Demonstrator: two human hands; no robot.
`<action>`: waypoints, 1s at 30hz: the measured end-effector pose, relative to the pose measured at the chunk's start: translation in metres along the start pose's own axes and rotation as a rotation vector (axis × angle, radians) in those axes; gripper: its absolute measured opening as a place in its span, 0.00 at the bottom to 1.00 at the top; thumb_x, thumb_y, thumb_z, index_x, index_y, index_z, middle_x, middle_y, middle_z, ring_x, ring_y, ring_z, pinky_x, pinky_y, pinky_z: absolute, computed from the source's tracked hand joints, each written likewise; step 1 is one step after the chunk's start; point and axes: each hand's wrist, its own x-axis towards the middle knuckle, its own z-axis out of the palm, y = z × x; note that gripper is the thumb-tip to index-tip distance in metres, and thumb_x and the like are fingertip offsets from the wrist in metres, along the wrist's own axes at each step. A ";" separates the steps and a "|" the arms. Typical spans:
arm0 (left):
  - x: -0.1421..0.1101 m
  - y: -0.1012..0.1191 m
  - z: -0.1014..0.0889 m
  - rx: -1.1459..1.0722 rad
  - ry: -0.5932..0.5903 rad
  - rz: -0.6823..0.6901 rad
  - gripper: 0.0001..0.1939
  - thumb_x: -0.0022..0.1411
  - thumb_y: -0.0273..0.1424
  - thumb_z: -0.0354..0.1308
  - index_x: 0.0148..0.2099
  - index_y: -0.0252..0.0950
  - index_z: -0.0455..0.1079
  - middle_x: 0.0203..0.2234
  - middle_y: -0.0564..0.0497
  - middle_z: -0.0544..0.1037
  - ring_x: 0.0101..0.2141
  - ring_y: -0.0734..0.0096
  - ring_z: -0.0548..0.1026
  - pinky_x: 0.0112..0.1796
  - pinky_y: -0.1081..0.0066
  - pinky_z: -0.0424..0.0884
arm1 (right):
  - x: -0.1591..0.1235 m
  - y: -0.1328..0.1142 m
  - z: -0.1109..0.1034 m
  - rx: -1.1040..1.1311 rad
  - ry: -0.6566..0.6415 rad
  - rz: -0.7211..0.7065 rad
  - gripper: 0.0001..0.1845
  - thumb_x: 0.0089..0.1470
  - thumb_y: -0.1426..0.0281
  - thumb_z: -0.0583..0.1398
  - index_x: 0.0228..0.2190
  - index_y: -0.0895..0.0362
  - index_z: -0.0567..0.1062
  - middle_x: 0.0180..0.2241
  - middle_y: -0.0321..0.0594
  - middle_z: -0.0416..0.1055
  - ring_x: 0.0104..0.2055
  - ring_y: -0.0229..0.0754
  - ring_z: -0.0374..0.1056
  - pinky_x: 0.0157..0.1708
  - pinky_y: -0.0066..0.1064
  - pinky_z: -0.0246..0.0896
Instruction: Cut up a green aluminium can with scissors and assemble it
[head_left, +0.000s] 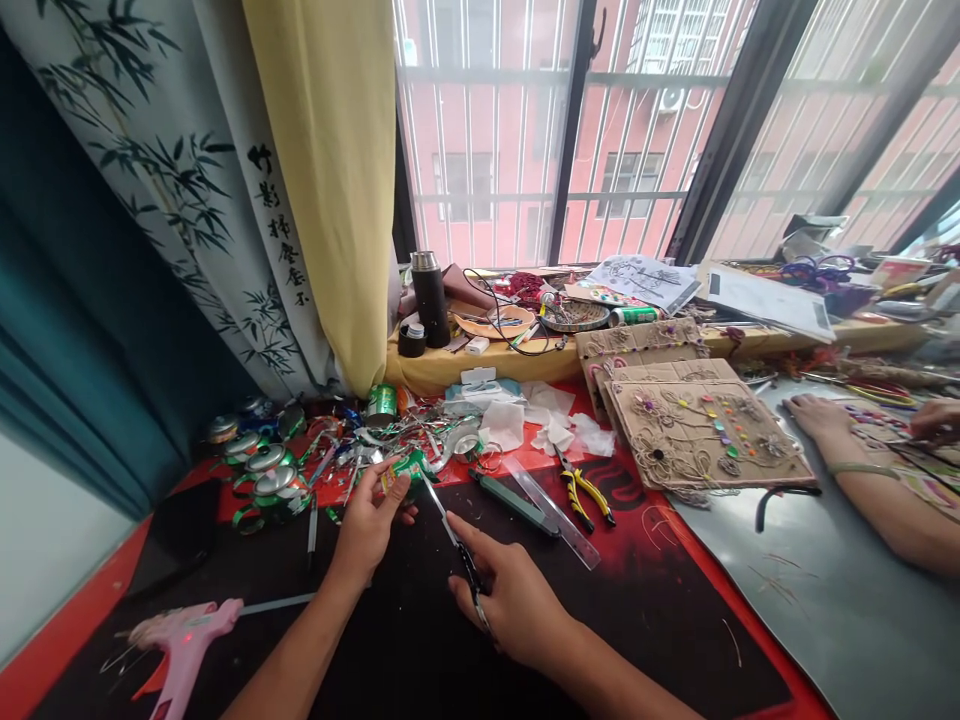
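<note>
My left hand point(369, 525) pinches a small green piece of cut can metal point(409, 466) above the black mat point(390, 640). My right hand point(510, 595) is wrapped round the handles of a pair of scissors point(450, 530). The blades point up and left, and their tips touch the green piece. Both hands hover over the mat's middle, close together.
Cut cans and metal scraps point(270, 480) lie at the back left. A pink glue gun point(184, 640) sits near the left front. A utility knife point(514, 500), clear ruler point(555, 515) and yellow pliers point(585, 490) lie to the right. Another person's hands point(825, 415) work beside decorated cardboard point(701, 430).
</note>
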 end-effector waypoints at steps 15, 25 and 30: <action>-0.006 0.009 0.006 -0.151 -0.021 -0.071 0.41 0.52 0.60 0.73 0.55 0.37 0.70 0.27 0.57 0.77 0.23 0.64 0.80 0.24 0.68 0.77 | 0.002 0.006 0.001 -0.019 0.041 -0.055 0.41 0.58 0.72 0.64 0.71 0.50 0.68 0.21 0.24 0.56 0.21 0.33 0.50 0.23 0.25 0.44; -0.001 0.000 0.000 -0.020 0.004 0.016 0.39 0.56 0.57 0.72 0.60 0.39 0.70 0.42 0.49 0.80 0.28 0.64 0.83 0.30 0.63 0.83 | 0.003 0.006 0.001 -0.018 0.030 -0.025 0.41 0.59 0.71 0.64 0.72 0.51 0.67 0.21 0.24 0.55 0.19 0.32 0.50 0.22 0.24 0.44; -0.003 0.003 0.004 -0.012 0.020 0.029 0.41 0.54 0.59 0.72 0.59 0.38 0.69 0.37 0.51 0.80 0.28 0.61 0.83 0.31 0.62 0.83 | 0.003 0.010 0.002 0.000 0.037 -0.035 0.40 0.59 0.71 0.63 0.72 0.51 0.67 0.22 0.25 0.58 0.20 0.32 0.51 0.22 0.24 0.44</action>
